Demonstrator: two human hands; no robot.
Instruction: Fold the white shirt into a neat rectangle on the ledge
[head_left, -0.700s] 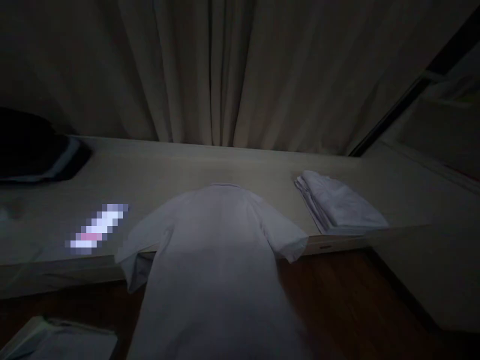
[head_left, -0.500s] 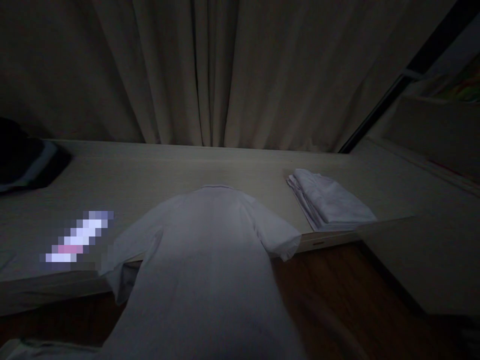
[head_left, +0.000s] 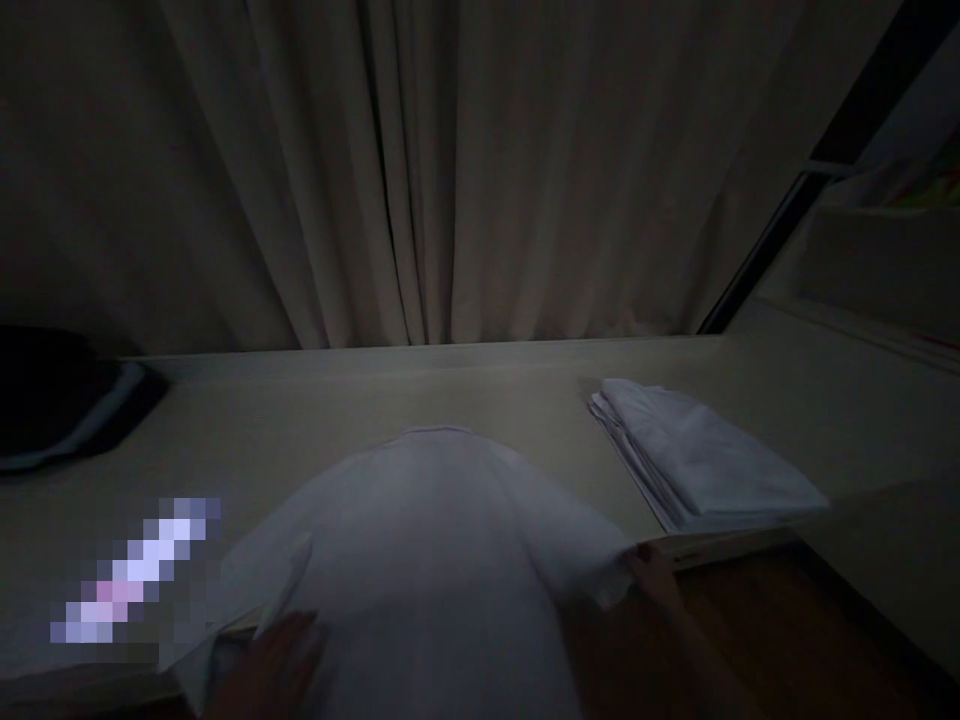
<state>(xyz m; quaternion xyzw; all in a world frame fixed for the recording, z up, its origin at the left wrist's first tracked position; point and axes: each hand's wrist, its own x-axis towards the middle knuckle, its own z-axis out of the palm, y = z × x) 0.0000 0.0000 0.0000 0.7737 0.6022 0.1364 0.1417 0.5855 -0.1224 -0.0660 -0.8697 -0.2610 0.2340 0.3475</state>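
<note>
Dim head view of a pale table (head_left: 315, 420) set before closed curtains (head_left: 450, 170). A white short-sleeved shirt (head_left: 435, 560) lies spread back-up in the lower centre of the frame, its collar end toward the curtains and its body hanging over the near table edge. The left hand (head_left: 274, 665), at the lower left, rests on the shirt near the left sleeve; the light is too poor to tell whether its grip is closed on cloth or merely flat upon it. The right hand (head_left: 656, 575), at the lower right, meets the hem of the right sleeve, the fingers seeming to pinch the fabric, though this too cannot be told for certain. A stack of folded white garments (head_left: 705, 460) sits at the right of the frame, just apart from the shirt. A dark bundle (head_left: 60, 400) lies at the far left, and a blurred bright patch (head_left: 135, 570) marks the lower left. Judged from this layout, some garments are already folded, while the spread shirt has no fold made in it; both sleeves and the body remain to be folded.
</note>
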